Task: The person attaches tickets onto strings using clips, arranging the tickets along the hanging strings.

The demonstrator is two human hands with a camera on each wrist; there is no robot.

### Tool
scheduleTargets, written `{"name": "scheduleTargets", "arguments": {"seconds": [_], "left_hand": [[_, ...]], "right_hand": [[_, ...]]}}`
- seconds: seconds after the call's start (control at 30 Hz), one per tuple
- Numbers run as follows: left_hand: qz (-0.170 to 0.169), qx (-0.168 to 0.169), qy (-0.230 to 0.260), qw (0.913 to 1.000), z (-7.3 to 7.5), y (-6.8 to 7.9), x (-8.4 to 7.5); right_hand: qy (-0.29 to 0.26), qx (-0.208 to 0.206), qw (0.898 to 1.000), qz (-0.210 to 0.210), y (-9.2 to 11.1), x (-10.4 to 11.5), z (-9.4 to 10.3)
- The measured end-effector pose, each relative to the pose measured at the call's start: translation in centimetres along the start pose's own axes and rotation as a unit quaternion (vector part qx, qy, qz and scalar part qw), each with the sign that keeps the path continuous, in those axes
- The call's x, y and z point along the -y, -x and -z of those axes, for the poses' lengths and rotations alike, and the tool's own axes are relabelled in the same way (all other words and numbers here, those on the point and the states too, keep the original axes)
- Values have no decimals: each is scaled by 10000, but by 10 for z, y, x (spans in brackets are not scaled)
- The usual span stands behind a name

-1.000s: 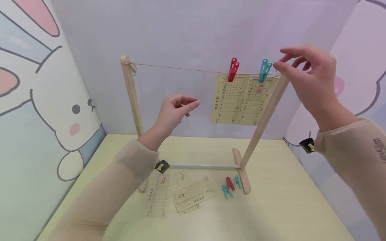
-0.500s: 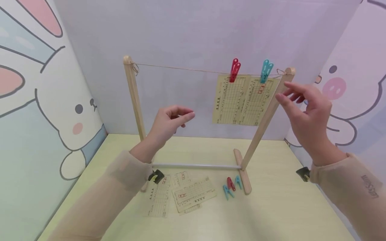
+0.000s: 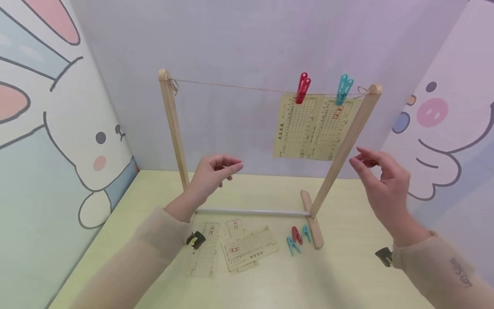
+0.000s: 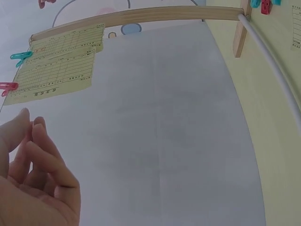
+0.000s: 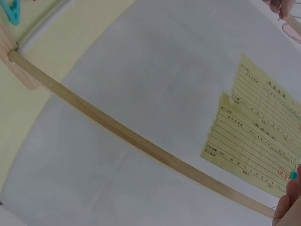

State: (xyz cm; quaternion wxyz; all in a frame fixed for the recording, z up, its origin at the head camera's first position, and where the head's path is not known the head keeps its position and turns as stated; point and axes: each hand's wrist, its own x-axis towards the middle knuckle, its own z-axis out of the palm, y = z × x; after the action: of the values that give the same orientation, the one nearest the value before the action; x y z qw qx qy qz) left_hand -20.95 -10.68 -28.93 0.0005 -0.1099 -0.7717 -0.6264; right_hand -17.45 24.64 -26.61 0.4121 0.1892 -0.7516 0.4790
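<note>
Two yellowed printed slips, one [image 3: 294, 128] overlapping the other [image 3: 331, 133], hang from a thin string [image 3: 231, 87]. A red clothespin [image 3: 302, 89] and a teal clothespin [image 3: 343, 91] clip them there. My left hand [image 3: 208, 178] hovers in mid-air left of the slips, fingers loosely bent, thumb close to the index finger, holding nothing. To the right of the right post, my right hand [image 3: 386, 184] hangs in the air with relaxed fingers and nothing in it. On the table lie a red clothespin [image 3: 296, 234], a teal clothespin [image 3: 292, 246] and another teal clothespin [image 3: 306, 233].
The string runs between a left wooden post [image 3: 173, 128] and a right wooden post [image 3: 347, 146]. A white rod [image 3: 251, 212] joins them low down. Several printed slips [image 3: 252, 246] lie on the table [image 3: 347, 266] in front. Cartoon panels stand at both sides.
My right hand has come down from beside the top of the right post to its lower half. My left hand has also sunk and shifted slightly left. The hanging slips stay clipped.
</note>
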Motion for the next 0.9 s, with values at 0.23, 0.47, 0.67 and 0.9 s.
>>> {"name": "scheduleTargets", "arguments": {"seconds": [0.23, 0.47, 0.67, 0.9], "left_hand": [[261, 55, -56, 9996, -3, 3, 17], [428, 16, -209, 9989, -7, 7, 34], [650, -106, -232, 9976, -11, 14, 47], [802, -163, -40, 9966, -16, 21, 61]], "right_hand": [[-125, 13, 9998, -171, 28, -12, -2], [-881, -304, 9942, -538, 48, -20, -5], [-1450, -549, 9792, -1306, 65, -25, -7], [-1161, -763, 9481, -2859, 81, -27, -9]]}}
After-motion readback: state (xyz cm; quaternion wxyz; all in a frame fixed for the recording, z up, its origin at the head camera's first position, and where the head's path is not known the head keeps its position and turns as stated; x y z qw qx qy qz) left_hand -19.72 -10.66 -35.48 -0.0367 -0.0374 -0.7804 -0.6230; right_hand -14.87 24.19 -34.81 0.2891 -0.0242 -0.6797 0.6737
